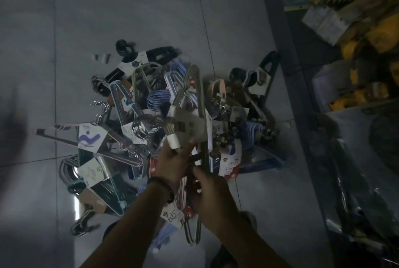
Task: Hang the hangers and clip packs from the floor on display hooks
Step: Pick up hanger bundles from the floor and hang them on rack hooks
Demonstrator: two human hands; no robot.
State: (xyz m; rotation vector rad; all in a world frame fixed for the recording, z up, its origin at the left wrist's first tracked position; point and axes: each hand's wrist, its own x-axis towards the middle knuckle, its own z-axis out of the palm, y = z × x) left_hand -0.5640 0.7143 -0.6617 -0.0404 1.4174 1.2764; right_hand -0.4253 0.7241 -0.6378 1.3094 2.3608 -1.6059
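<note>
A: While the frame is dim and smeared, start far left: tiled floor point(129, 8), then the heap of hanger packs point(138, 116) spread across the middle of it.

B: Leftmost pack?

A: Metal-hook bundle with a white card showing a purple squiggle point(89, 138), lying flat. Above it a black plastic hanger pack point(151, 54) with a white price tag. Blue-coated wire bundles sit between them.

B: Hands?

A: Left hand point(172, 164), dark bead bracelet point(164, 188) on the wrist, fingers curled onto a grey wire hanger bundle point(194, 99) at its card sleeve, lifting it above the heap. Right hand point(212, 190) just beside it, fingers closed on the same bundle lower down, near the long wires.

B: Sure about the right grip?

A: Closed around the wires, yes; the exact finger placement is blurred.

B: Anything under the hands?

A: Red-and-white carded pack point(176, 213) with "65" handwritten on it.

B: Right side?

A: Dark blue hanger pack point(265, 69) at the heap's edge, then shelving point(345, 19) with yellow packaged goods, too blurred to tell what they are.
</note>
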